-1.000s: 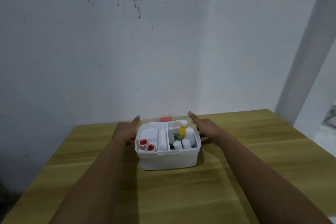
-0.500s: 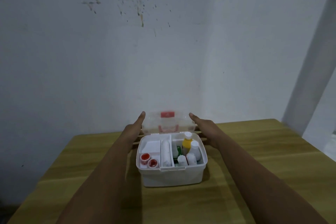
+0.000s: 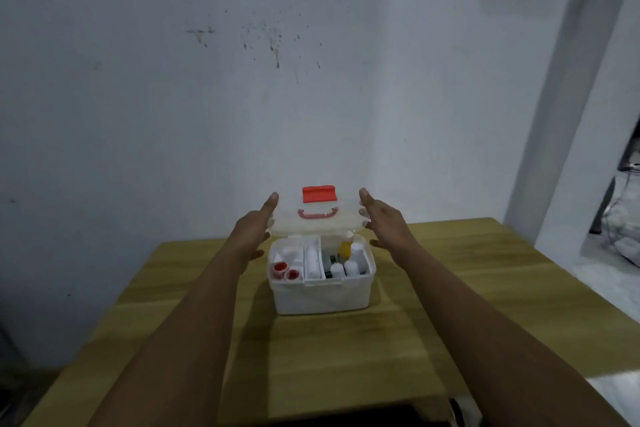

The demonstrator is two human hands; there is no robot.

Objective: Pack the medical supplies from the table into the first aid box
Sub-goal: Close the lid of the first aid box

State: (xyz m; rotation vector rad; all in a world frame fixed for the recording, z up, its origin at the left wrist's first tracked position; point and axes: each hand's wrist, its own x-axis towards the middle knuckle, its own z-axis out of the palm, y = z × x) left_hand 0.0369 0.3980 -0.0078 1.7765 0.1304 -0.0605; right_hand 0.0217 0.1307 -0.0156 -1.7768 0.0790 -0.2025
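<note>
First aid box sits on your wooden counter near its far edge, its clear lid raised and tilted up behind the open tray. Your left hand and right hand press flat against the lid's two ends, each grip spread wide, fingers straight, holding it between the palms. Inside you can see two red-capped jars at the left, a white roll in the middle, and a yellow bottle among white bottles at the right.
</note>
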